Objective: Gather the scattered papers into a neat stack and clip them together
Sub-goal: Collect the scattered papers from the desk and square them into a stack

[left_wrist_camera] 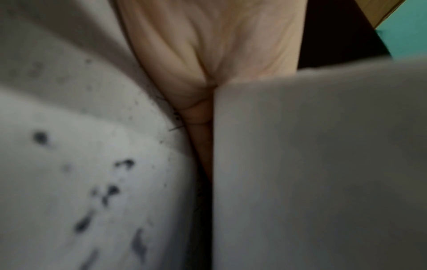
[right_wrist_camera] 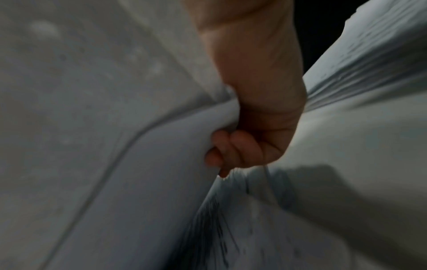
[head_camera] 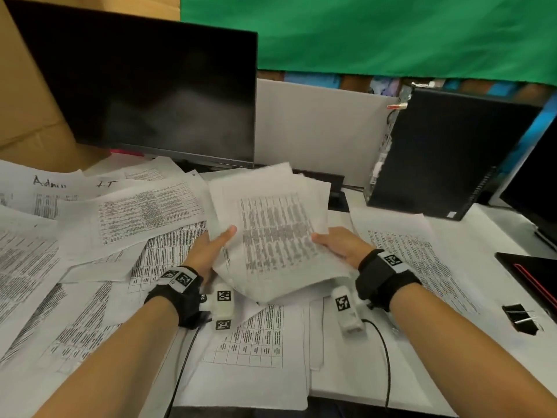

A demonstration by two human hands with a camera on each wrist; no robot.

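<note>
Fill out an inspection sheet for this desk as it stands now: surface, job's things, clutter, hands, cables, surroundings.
Surface: white desk, largely covered by printed sheets.
Job's things: held bundle of papers, edges uneven; scattered papers lying overlapped; black binder clip on the desk at right, unused.
Clutter: dark red-trimmed object at the right edge.
Hands: left hand and right hand each grip a side of the bundle.
Cables: black cable from the right wrist camera.
Surroundings: dark monitor, computer tower, green backdrop.

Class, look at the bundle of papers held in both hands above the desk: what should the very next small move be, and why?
Probably tap the bundle on edge against the desk to square it. The left hand and right hand grip its sides, yet its sheets fan out unevenly at the top, and the binder clip lies unused at the right.
</note>
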